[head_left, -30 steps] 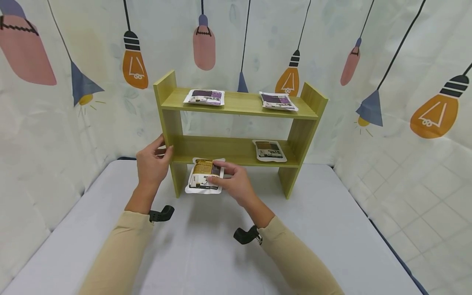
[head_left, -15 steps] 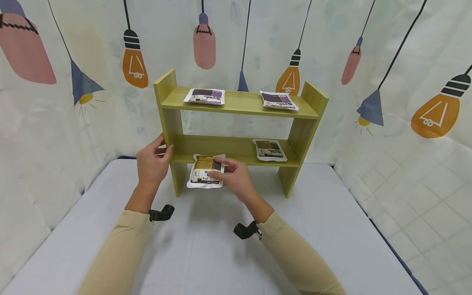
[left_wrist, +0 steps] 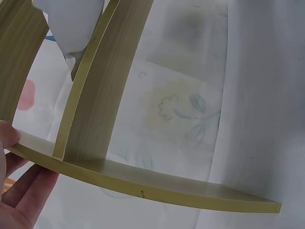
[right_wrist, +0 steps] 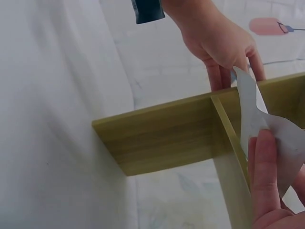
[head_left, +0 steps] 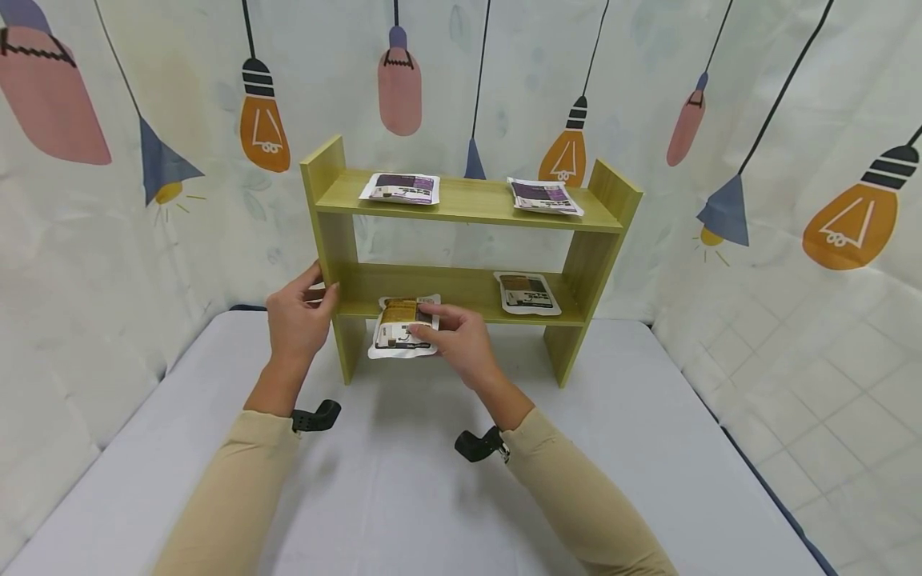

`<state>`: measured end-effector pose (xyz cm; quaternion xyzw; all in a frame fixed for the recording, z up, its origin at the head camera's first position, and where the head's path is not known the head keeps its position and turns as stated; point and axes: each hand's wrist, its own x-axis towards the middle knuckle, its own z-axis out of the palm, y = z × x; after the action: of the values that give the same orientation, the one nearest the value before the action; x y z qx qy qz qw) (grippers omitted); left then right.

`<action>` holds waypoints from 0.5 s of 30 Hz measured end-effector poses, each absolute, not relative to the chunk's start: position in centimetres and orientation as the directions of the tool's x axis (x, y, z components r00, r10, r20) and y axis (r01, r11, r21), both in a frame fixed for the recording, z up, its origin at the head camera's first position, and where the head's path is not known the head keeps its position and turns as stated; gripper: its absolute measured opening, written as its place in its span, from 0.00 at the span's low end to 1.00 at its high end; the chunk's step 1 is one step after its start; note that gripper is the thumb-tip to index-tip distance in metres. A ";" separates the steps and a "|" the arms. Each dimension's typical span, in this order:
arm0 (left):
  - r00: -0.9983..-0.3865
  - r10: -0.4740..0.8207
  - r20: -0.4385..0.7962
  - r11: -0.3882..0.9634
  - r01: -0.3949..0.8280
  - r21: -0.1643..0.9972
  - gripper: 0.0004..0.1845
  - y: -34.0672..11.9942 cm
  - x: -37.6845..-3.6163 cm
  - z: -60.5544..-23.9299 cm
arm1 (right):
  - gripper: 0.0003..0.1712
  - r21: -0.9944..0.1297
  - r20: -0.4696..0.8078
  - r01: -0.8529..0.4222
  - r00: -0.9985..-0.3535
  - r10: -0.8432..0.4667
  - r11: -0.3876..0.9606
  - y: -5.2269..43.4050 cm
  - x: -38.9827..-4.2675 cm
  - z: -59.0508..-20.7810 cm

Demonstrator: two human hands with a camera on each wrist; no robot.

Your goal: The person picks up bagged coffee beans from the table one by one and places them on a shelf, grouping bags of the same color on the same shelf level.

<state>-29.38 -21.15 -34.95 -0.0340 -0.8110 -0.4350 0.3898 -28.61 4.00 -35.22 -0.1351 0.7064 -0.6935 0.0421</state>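
Note:
My right hand (head_left: 467,342) pinches the right side of a white pouch (head_left: 398,332) with a yellow-brown and black printed label, thumb on top. The pouch overlaps the front edge of the lower board, left of centre, on a small two-tier wooden shelf (head_left: 461,314). Seen from the right wrist, the pouch's plain pale back (right_wrist: 281,143) faces the camera, with fingers beneath it. My left hand (head_left: 297,320) grips the shelf's left side panel at the height of that board. In the left wrist view, thumb and fingers straddle the panel's edge (left_wrist: 138,188).
Two purple-labelled pouches lie on the top board, one on the left (head_left: 400,190) and one on the right (head_left: 543,198). A brown-and-black labelled pouch (head_left: 527,294) lies at the right of the lower board. The shelf stands on a white-covered table (head_left: 403,496), before a lamp-patterned curtain (head_left: 461,80).
My right hand has moved the pouch slightly up and forward, from in front of the lower board to further over its edge. The left hand has stayed on the side panel.

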 end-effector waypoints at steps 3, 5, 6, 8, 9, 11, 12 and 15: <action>-0.694 -0.284 0.662 0.616 0.397 0.680 0.26 -21.1 -29.4 -34.9 | 0.27 -0.992 0.127 -0.128 -0.957 -0.262 -0.016 4.0 -28.7 -35.2; -0.694 -0.284 0.662 0.617 0.396 0.680 0.27 -21.1 -29.4 -34.9 | 0.29 -0.990 0.140 -0.137 -0.951 -0.277 -0.030 4.0 -28.8 -35.2; -0.694 -0.284 0.662 0.615 0.398 0.680 0.27 -21.1 -29.4 -34.9 | 0.31 -0.989 0.147 -0.143 -0.948 -0.284 -0.036 4.0 -28.8 -35.1; -0.693 -0.282 0.664 0.614 0.401 0.680 0.27 -21.1 -29.4 -34.9 | 0.34 -0.987 0.162 -0.159 -0.941 -0.296 -0.038 4.0 -28.9 -35.1; -0.693 -0.282 0.664 0.614 0.401 0.680 0.27 -21.1 -29.4 -34.9 | 0.35 -0.986 0.168 -0.167 -0.939 -0.299 -0.031 4.1 -28.9 -35.1; -0.693 -0.280 0.664 0.611 0.405 0.680 0.27 -21.1 -29.4 -34.9 | 0.38 -0.984 0.170 -0.180 -0.940 -0.297 0.006 4.1 -28.9 -35.0; -0.693 -0.280 0.665 0.611 0.406 0.680 0.27 -21.2 -29.4 -34.9 | 0.40 -0.982 0.170 -0.185 -0.940 -0.297 0.023 4.1 -28.8 -35.0; -0.694 -0.279 0.664 0.610 0.406 0.681 0.27 -21.2 -29.4 -34.9 | 0.43 -0.977 0.165 -0.197 -0.943 -0.290 0.086 4.1 -28.6 -34.8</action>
<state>-29.35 -21.21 -34.87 -0.0391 -0.8083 -0.4401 0.3893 -28.64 4.13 -34.77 -0.1656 0.7359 -0.6555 0.0356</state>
